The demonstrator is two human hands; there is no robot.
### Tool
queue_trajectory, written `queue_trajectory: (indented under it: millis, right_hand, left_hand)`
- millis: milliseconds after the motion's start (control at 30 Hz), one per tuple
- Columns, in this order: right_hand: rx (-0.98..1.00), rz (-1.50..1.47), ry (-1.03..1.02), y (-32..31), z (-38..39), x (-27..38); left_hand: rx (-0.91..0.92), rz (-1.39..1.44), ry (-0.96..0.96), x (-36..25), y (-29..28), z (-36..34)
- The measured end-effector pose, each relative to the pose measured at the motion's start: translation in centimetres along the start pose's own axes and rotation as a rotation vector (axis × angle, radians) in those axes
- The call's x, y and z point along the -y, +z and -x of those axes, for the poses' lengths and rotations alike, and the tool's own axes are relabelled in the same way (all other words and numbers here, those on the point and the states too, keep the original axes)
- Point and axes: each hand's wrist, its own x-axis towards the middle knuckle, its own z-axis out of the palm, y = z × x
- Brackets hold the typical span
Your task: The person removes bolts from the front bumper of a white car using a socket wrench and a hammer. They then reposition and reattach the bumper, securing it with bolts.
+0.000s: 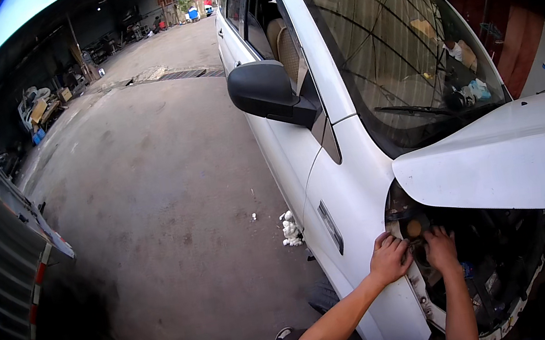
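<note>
My left hand [390, 258] lies on the inner edge of the white car's front fender [360, 216], its fingers bent over the rim toward the engine bay. Beside it, inside the bay, my right hand [440, 248] has its fingers curled; what they hold, if anything, is hidden. A round, yellowish-brown part [414, 228] sits just beyond and between both hands. Above them the white hood [509, 159] stands partly raised. Dark engine parts [489, 256] fill the bay to the right of my right forearm.
A black side mirror [270, 91] juts from the car door. White lumpy material [290, 229] lies on the concrete floor [150, 212] by the car's side. At the left stands a corrugated metal panel [1, 251]. Scrap and boxes [40, 108] are piled farther back.
</note>
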Motion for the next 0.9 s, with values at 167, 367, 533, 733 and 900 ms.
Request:
queue_trajectory:
  millis: [167,367,533,733,900]
  right_hand:
    - [0.05,-0.191,0.122,1.1,2.8,0.8]
    - [-0.127,-0.328,0.484,2.0,8.1,8.8]
    - [0.042,-0.405,0.424,1.3,6.2,4.7]
    - [-0.037,-0.099,0.042,-0.3,-3.2,-0.2]
    - [-0.019,-0.243,0.181,0.4,0.1,1.0]
  left_hand:
    - [-0.074,0.009,0.053,0.2,0.7,-0.5]
    - [-0.015,-0.008,0.044,0.0,0.5,-0.2]
    - [-0.025,0.002,0.029,-0.6,-0.1,0.0]
    - [-0.055,-0.017,0.021,-1.2,-0.2,-0.1]
    - [-0.048,-0.029,0.044,-0.8,0.2,0.2]
